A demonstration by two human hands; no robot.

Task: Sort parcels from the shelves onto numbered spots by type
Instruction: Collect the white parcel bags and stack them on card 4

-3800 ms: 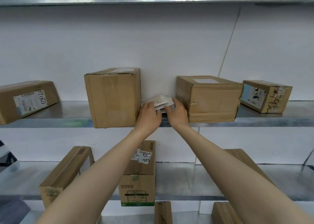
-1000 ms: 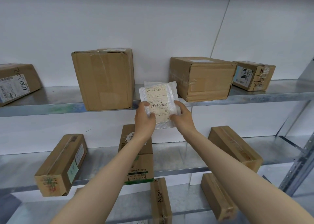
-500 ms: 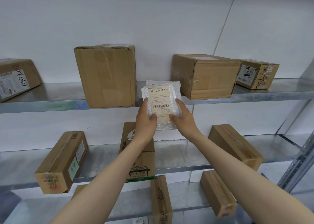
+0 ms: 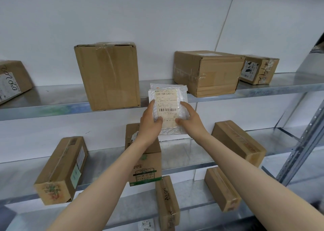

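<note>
I hold a flat white plastic mailer [image 4: 167,99] with a cream shipping label and barcode upright in front of the upper shelf [image 4: 52,106]. My left hand [image 4: 150,121] grips its left edge, thumb on the label. My right hand [image 4: 190,119] grips its right edge. A second white pouch edge shows just behind the mailer's top. The mailer hangs between a tall brown box [image 4: 107,75] on the left and a wide brown box [image 4: 206,73] on the right.
More cardboard boxes stand on the shelves: one with "070" written on it [image 4: 12,81] far left, a marked small box [image 4: 258,69] right, several on the middle shelf [image 4: 184,162] and lower shelf. A metal upright [image 4: 301,146] stands at the right.
Since 3.8 s ago both hands lifted the mailer off the upper shelf and turned its label toward me. In the last second it stayed nearly still.
</note>
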